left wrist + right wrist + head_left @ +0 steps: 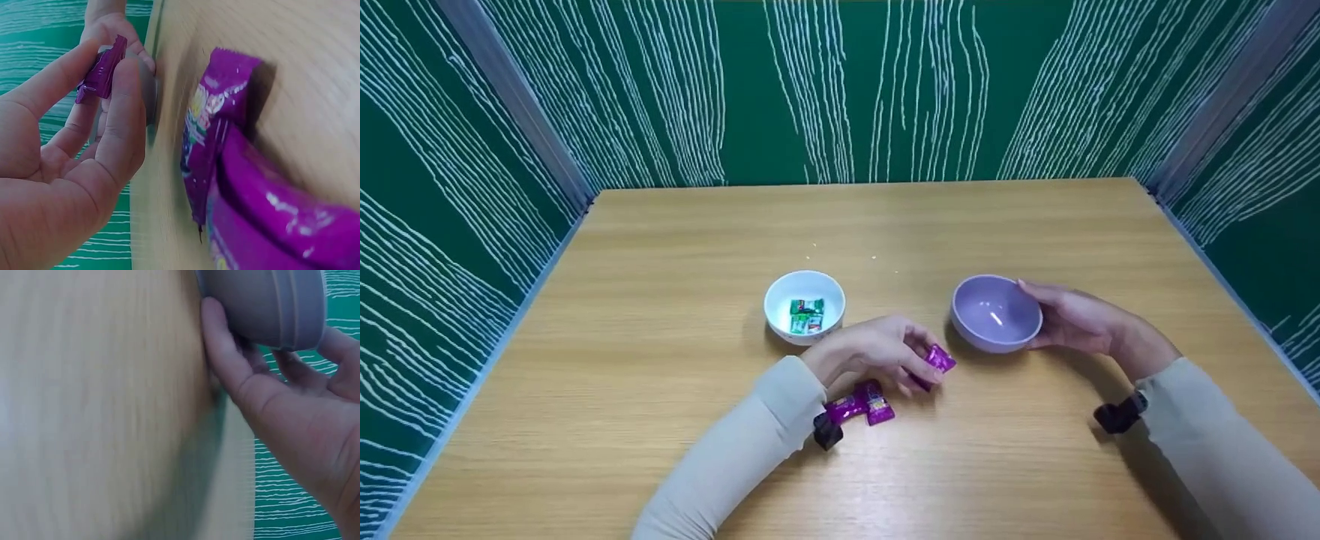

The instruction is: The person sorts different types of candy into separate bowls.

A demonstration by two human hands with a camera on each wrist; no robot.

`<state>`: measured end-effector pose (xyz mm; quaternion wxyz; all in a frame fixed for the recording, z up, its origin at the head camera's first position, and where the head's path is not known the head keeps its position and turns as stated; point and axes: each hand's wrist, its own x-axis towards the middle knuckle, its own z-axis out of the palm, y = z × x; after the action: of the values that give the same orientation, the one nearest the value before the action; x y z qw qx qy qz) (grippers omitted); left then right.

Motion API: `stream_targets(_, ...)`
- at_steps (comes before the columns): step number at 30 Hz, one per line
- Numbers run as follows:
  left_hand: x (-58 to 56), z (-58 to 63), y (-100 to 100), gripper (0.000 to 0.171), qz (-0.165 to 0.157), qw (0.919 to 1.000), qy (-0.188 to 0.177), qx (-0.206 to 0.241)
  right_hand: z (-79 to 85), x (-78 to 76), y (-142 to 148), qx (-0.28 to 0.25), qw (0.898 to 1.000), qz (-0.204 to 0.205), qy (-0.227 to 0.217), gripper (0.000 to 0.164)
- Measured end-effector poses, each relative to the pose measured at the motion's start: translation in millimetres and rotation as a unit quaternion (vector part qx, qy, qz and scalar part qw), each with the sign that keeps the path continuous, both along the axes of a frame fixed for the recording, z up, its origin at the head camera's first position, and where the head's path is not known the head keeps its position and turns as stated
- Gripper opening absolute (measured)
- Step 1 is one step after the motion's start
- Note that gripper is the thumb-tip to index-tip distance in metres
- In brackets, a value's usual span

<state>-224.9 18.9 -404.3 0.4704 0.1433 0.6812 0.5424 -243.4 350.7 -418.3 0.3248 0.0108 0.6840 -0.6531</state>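
Note:
My left hand (881, 349) pinches a small purple wrapped candy (940, 358) between thumb and fingers, over the table just left of a purple bowl (996, 311). In the left wrist view the same candy (104, 70) shows its crimped wrapper end between the fingertips. My right hand (1072, 319) grips the purple bowl from its right side, with the thumb up at the rim. Seen from the right wrist, the fingers curve about the bowl's outer wall (259, 306). Two more purple candies (877, 405) lie on the table beneath the left wrist, one against the other.
A white bowl (774, 306) stands behind the left forearm, with green wrapped candies (807, 315) inside. Tiny pale specks dot the wooden table (697, 240) behind the bowls. Green panels with white wavy lines (802, 90) border the table's back and sides.

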Motion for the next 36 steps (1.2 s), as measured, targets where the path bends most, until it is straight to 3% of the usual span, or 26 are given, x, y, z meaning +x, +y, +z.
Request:
stream_targets(6, 3.3, 2.5, 2.9, 0.022, 0.003, 1.0, 0.003, 0.002, 6.7, 8.6, 6.6, -0.029, 0.998, -0.019, -0.056, 0.055)
stream_targets(11, 4.7, 2.9, 6.4, 0.019, 0.01, 0.9999, 0.001, 0.002, 8.9, 6.6, 4.8, -0.026, 0.995, -0.033, -0.091, 0.053)
stream_targets(19, 4.7, 4.5, 8.7, 0.019, 0.008, 0.9997, 0.014, 0.02, 7.1, 4.7, 1.3, -0.022, 0.995, -0.025, -0.091, 0.046)
stream_targets(29, 0.9, 10.7, 18.8, 0.022, 0.021, 0.9988, 0.038, 0.023, 7.9, 11.1, -3.1, -0.062, 0.993, -0.063, -0.074, 0.044)
stream_targets(36, -2.2, 10.2, 26.6, 0.018, 0.051, 0.9972, -0.007, 0.054, 6.1, 13.4, -3.1, -0.071, 0.991, -0.079, -0.078, 0.044)
